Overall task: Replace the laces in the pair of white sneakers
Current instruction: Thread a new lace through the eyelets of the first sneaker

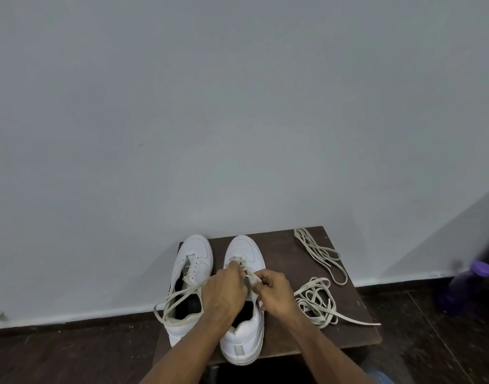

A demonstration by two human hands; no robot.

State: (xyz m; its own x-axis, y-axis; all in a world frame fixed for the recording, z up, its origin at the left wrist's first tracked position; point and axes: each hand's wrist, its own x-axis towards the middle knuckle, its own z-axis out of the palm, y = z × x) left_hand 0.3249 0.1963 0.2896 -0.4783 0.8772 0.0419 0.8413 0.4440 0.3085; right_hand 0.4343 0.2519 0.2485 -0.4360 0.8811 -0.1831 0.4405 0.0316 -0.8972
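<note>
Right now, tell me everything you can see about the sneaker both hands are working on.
The right sneaker is white, leather-looking, upright on the dark wooden table, toe toward the wall, beside the other sneaker. A beige lace crosses its upper eyelets. The left hand and right hand pinch the lace over the tongue. Its dark opening and scuffed heel face the camera.

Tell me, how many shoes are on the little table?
2. The left shoe stands at the table's left edge. The right shoe stands beside it, under both hands. No other shoe shows.
</note>
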